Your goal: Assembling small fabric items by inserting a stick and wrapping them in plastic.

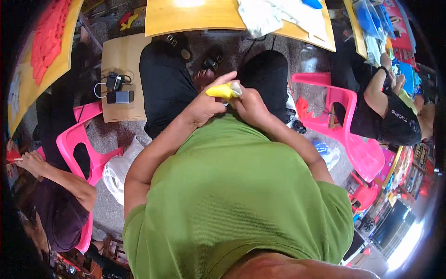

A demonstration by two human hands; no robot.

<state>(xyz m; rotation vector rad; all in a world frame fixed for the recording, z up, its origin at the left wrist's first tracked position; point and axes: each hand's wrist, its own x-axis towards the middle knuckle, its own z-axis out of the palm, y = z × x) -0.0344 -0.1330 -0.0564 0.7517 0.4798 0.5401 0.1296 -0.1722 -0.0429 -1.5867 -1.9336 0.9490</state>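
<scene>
Closest to the camera is the green shirt (232, 200), which fills most of the lower view and hides the person's lap completely. Just past its top edge, both hands meet over the knees. The left hand (204, 106) is curled around a small yellow piece (222, 90), thumb and fingers closed on its left end. The right hand (251, 104) is closed too, pinching the other end where a greyish-white tip (236, 88) sticks out. What the yellow thing actually is, hard to say; could be soft fabric or foam, and most of it is buried in the fingers.

Beyond the hands are black trousers (162, 83), with sandalled feet partly hidden between the knees. Left of the trousers, a low wooden board (121, 56) carries a dark power bank and tangled cable (116, 88). Further out from the shirt, pink plastic chairs (344, 125) sit on both sides, each with a seated person cut off by the rim. Farthest off, a yellow tabletop (195, 16) holds white cloth (274, 16), its upper part cropped.
</scene>
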